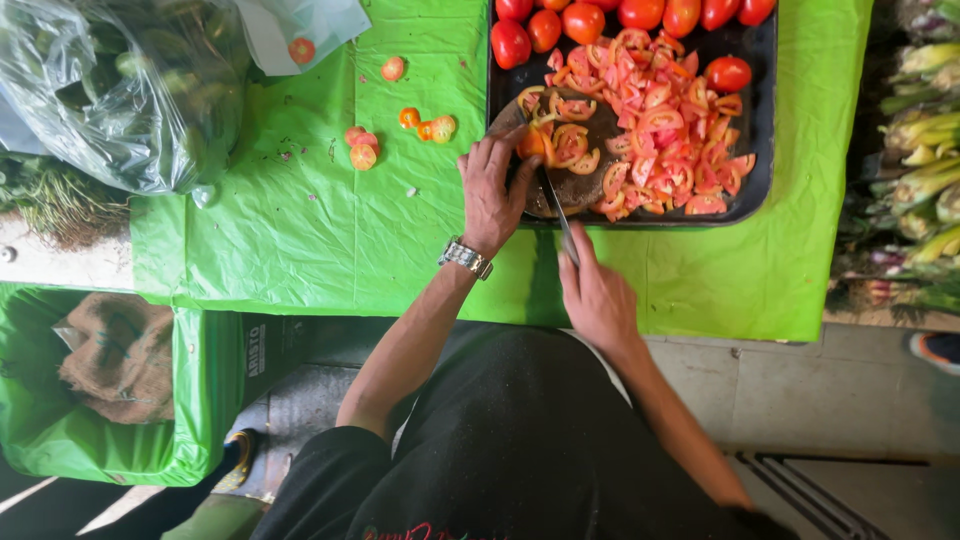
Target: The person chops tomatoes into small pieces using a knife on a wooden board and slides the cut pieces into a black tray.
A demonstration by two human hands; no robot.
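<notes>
Left hand (490, 195) pins tomato (533, 143) on board (580, 185), far tabletop (300, 230) edge | right hand (595, 295) grips knife (553, 205) | tomato seems soft, slippery, light; I hold its firm skin side.

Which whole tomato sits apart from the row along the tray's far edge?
The whole tomato near the tray's right side, alone beside the slices; the others line the far edge.

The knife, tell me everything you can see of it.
The knife has a slim, dark grey blade that looks like metal. It runs from the right hand, which grips the handle and hides it, up and left to a round, dark cutting board inside the black tray. The tip meets the tomato pinned under the left hand. Cut slices lie around it. The blade crosses the tray's near rim at a slant.
</notes>
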